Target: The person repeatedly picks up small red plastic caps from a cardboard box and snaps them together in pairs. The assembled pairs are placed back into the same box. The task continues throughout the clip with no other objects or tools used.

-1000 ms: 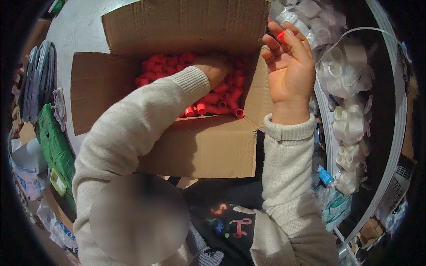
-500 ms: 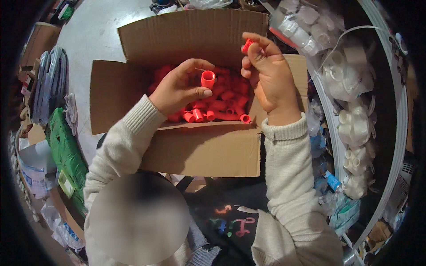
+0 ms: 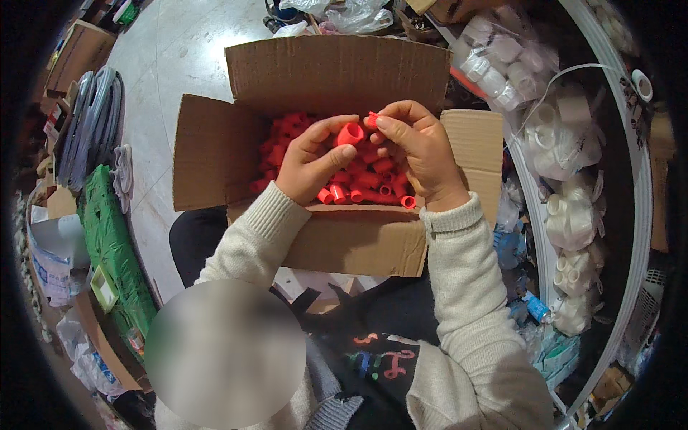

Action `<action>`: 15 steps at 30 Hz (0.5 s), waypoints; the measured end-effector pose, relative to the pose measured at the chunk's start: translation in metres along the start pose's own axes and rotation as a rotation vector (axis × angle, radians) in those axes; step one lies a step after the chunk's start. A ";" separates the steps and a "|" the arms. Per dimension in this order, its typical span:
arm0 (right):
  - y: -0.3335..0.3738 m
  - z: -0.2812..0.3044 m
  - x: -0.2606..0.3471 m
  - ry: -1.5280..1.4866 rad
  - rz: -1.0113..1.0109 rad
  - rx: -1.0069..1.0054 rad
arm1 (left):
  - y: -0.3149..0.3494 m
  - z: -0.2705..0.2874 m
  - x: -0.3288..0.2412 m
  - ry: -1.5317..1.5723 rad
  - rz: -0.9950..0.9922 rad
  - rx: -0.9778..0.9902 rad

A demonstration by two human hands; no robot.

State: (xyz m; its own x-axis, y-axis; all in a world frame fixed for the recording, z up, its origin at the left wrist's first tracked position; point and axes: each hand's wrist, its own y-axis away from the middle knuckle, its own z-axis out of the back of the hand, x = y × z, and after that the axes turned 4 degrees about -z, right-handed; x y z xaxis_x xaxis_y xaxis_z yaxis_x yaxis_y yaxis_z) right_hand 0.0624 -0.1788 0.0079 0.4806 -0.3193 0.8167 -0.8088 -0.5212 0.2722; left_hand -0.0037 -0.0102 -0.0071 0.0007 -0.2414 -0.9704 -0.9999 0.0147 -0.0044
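Observation:
Above an open cardboard box [image 3: 337, 72], my left hand [image 3: 309, 159] is closed on a red pipe fitting [image 3: 349, 135], its round open end tilted up. My right hand [image 3: 423, 147] pinches a small red plug [image 3: 372, 120] between thumb and fingertips, just right of the fitting and apart from it by a little. Below both hands, the box holds a heap of red pipe fittings [image 3: 369, 179], some with their open ends showing. My hands cover part of the heap.
Clear bags of white pipe fittings [image 3: 562, 136] line the metal shelf rail [image 3: 534, 208] on the right. Grey coiled hose [image 3: 89, 129] and a green wrapped bundle [image 3: 115, 251] lie at the left. Clear plastic bags [image 3: 358, 18] lie behind the box.
My right hand has come down and left with the plug, close to the fitting. My left hand has shifted slightly right with the fitting. The view has shifted, too.

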 end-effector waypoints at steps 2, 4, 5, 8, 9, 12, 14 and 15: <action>0.000 -0.002 0.000 0.099 0.051 -0.016 | -0.002 -0.003 0.002 -0.013 -0.039 0.019; 0.001 -0.005 0.001 0.232 0.126 -0.004 | -0.002 -0.001 0.003 -0.024 -0.055 0.016; 0.001 -0.007 0.001 0.277 0.165 -0.001 | -0.001 -0.001 0.002 -0.024 -0.051 0.009; 0.000 -0.008 -0.004 0.381 0.246 -0.004 | 0.000 0.000 0.000 -0.024 -0.027 -0.013; -0.001 -0.007 -0.006 0.452 0.337 0.000 | 0.000 0.000 0.000 -0.029 -0.013 -0.022; -0.004 -0.005 -0.007 0.636 0.563 0.016 | -0.001 0.001 0.000 -0.080 -0.031 -0.048; -0.004 -0.004 -0.004 0.725 0.644 0.034 | 0.000 0.001 0.001 -0.097 -0.045 -0.056; -0.003 -0.004 -0.003 0.723 0.620 0.037 | 0.000 0.002 0.001 -0.092 -0.043 -0.055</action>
State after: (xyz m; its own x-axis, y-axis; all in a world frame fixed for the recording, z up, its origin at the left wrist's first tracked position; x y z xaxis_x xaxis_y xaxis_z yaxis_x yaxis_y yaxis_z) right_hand 0.0625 -0.1727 0.0070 -0.3665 0.0132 0.9303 -0.8321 -0.4520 -0.3214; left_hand -0.0035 -0.0087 -0.0082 0.0423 -0.1509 -0.9877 -0.9982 -0.0475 -0.0355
